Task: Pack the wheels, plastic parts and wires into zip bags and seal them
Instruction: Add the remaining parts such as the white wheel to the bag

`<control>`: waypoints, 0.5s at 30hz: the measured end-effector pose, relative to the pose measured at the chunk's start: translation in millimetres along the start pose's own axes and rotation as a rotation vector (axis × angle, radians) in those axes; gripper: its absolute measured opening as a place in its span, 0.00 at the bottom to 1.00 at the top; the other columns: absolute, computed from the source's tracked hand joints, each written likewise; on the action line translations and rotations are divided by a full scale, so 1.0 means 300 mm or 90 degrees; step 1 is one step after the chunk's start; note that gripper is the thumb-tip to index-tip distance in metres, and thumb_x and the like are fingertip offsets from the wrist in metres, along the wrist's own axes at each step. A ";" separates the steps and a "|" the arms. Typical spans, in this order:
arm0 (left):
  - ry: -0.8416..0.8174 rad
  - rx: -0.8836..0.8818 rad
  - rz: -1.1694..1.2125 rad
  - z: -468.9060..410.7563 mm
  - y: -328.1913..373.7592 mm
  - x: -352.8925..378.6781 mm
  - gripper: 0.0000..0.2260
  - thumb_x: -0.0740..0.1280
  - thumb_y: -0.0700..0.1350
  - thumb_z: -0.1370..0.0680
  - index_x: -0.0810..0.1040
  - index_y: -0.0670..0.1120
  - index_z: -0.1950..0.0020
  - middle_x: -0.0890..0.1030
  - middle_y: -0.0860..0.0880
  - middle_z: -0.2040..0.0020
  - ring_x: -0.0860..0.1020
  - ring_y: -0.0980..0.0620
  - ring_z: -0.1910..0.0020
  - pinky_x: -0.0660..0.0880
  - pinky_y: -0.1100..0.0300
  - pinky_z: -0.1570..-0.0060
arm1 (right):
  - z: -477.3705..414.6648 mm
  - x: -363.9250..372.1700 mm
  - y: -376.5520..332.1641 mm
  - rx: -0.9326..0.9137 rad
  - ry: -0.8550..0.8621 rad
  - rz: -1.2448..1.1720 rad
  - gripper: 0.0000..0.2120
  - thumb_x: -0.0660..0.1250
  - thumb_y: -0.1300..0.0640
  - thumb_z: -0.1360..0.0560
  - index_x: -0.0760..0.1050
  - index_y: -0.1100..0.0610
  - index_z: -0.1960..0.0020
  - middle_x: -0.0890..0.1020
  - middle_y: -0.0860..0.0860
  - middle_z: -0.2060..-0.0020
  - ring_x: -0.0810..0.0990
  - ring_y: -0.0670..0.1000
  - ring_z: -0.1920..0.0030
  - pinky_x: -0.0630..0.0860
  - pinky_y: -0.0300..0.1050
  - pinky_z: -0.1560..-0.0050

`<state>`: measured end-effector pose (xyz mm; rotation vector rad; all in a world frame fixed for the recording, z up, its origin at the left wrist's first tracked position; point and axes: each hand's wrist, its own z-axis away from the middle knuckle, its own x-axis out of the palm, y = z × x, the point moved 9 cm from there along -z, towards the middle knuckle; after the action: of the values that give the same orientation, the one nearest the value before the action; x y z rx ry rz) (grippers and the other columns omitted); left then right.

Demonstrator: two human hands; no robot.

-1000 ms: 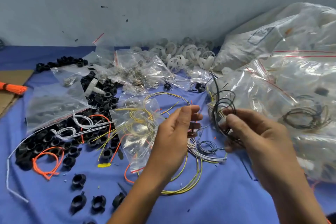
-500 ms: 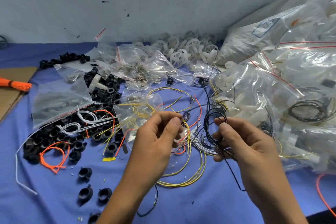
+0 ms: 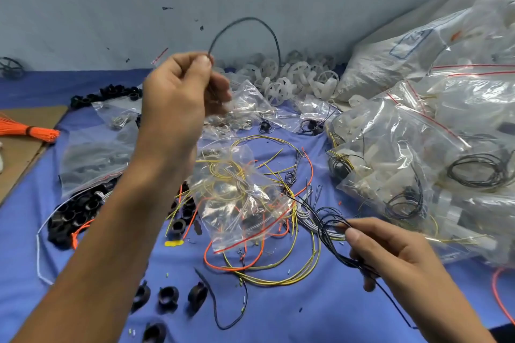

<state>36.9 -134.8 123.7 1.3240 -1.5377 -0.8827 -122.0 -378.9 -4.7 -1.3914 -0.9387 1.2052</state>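
My left hand is raised above the table and pinches one end of a black wire that arcs up over the white wheels. My right hand is low at the right and pinches a bundle of thin black wires. Between my hands lies a clear zip bag with yellow and white wires inside. Loose yellow wires and an orange wire coil on the blue cloth around the bag.
Filled zip bags are heaped at the right. Black plastic wheels lie at the left, and three more near the front. An orange tie bundle rests on cardboard at far left. A wall stands behind.
My left hand has risen from beside the right hand to high above the table, drawing one black wire up into an arc. My right hand dropped lower and kept the black bundle.
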 end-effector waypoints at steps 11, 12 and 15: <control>-0.212 -0.118 -0.485 -0.093 -0.283 0.131 0.21 0.61 0.54 0.18 0.65 0.50 0.26 0.74 0.50 0.32 0.74 0.51 0.35 0.70 0.47 0.32 | 0.049 -0.060 0.075 0.050 0.053 -0.071 0.10 0.67 0.59 0.29 0.86 0.58 0.53 0.77 0.57 0.70 0.73 0.56 0.74 0.74 0.42 0.74; -0.242 -0.079 -0.469 -0.027 -0.294 0.132 0.18 0.63 0.54 0.19 0.69 0.52 0.29 0.76 0.53 0.36 0.75 0.54 0.38 0.71 0.48 0.34 | 0.050 -0.065 0.088 0.057 0.055 -0.072 0.10 0.66 0.62 0.27 0.86 0.57 0.53 0.77 0.57 0.70 0.74 0.56 0.74 0.75 0.42 0.74; -0.298 -0.002 -0.549 0.236 -0.348 0.067 0.23 0.68 0.63 0.27 0.71 0.58 0.34 0.73 0.60 0.40 0.70 0.59 0.41 0.68 0.58 0.37 | 0.060 -0.067 0.146 0.097 0.041 -0.076 0.15 0.63 0.68 0.23 0.87 0.55 0.53 0.78 0.56 0.69 0.74 0.55 0.73 0.76 0.42 0.73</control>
<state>5.9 -175.1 6.6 1.9067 -1.2542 -1.8282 -146.2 -402.2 -43.7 -1.2292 -0.8548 1.1118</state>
